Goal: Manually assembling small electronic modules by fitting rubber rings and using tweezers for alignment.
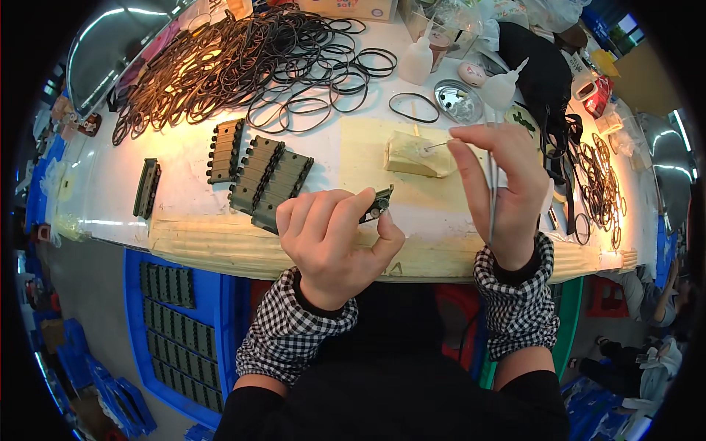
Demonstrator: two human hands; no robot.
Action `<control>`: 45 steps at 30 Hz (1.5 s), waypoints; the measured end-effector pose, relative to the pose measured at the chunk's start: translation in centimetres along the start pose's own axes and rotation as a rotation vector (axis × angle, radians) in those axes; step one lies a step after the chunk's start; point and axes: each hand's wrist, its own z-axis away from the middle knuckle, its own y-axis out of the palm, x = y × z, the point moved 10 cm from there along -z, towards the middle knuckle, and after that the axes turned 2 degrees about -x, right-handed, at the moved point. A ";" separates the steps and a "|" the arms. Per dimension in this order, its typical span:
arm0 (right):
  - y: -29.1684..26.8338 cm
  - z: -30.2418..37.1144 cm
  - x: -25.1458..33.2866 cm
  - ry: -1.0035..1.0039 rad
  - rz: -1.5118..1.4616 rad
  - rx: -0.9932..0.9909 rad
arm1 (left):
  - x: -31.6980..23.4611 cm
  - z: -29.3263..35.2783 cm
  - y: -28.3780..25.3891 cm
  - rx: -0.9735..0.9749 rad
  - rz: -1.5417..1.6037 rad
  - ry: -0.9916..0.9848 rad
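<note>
My left hand (332, 237) is closed around a small dark green plastic part (379, 204), its black end showing between thumb and forefinger. My right hand (507, 180) pinches a thin metal pin (438, 145) between thumb and forefinger. The pin's tip is at the top of a block wrapped in yellowish tape (419, 156), by a whitish smear; whether it touches I cannot tell. A pair of metal tweezers (492, 192) lies along the right palm. To the left of my left hand are rows of similar green parts (272, 180), and one more part (146, 189) lies apart.
A heap of black rubber rings (243, 66) covers the back left. Behind my right hand are a round metal dish (457, 101), white squeeze bottles (416, 60) and a black bag (540, 70). More rings (597, 184) lie far right. A blue crate (132, 294) of green parts stands below the table's padded edge.
</note>
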 end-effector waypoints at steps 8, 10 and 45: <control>3.9 2.6 -0.4 0.580 -0.854 0.162 | -0.5 -0.1 0.1 0.005 0.014 0.031; 4.3 2.8 -0.6 0.608 -0.858 0.203 | -0.5 0.0 0.1 0.003 0.011 0.037; 1.7 1.3 0.0 0.280 -0.443 0.140 | -0.7 0.1 0.1 -0.009 0.006 0.058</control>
